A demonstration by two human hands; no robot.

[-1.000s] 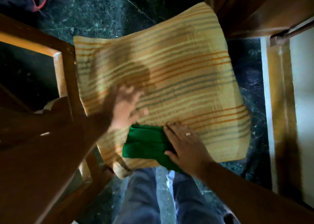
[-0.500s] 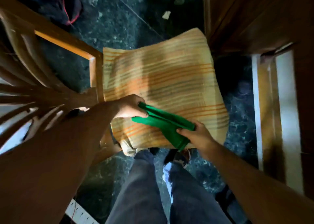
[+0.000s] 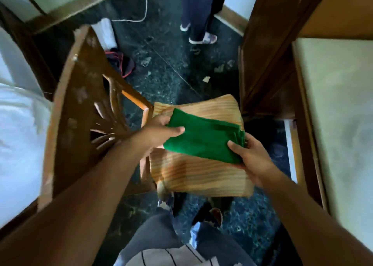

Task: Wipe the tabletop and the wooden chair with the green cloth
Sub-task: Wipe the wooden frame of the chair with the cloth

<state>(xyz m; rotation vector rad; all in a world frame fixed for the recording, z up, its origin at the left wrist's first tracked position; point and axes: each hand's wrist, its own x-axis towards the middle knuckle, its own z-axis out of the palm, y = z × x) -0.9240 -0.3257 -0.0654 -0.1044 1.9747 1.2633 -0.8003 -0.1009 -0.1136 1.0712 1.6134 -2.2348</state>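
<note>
The green cloth [image 3: 203, 138], folded into a thick rectangle, is held up above the chair seat. My left hand [image 3: 161, 131] pinches its left edge and my right hand [image 3: 250, 156] grips its right edge. Below it lies the striped yellow-orange cushion [image 3: 193, 175] on the seat of the wooden chair [image 3: 80, 96], whose dark, chipped backrest stands at the left. The pale tabletop [image 3: 339, 112] with its wooden frame runs along the right side.
Another person's legs and sandals [image 3: 201, 35] stand on the dark marble floor [image 3: 171, 72] beyond the chair. A white cable [image 3: 141, 13] and a dark garment [image 3: 121, 63] lie on the floor. A white bed sheet [image 3: 18, 136] fills the left.
The cloth has come up off the cushion, now stretched between both hands. My head has risen and tilted forward, bringing the chair back, the table and the other person's legs into view.
</note>
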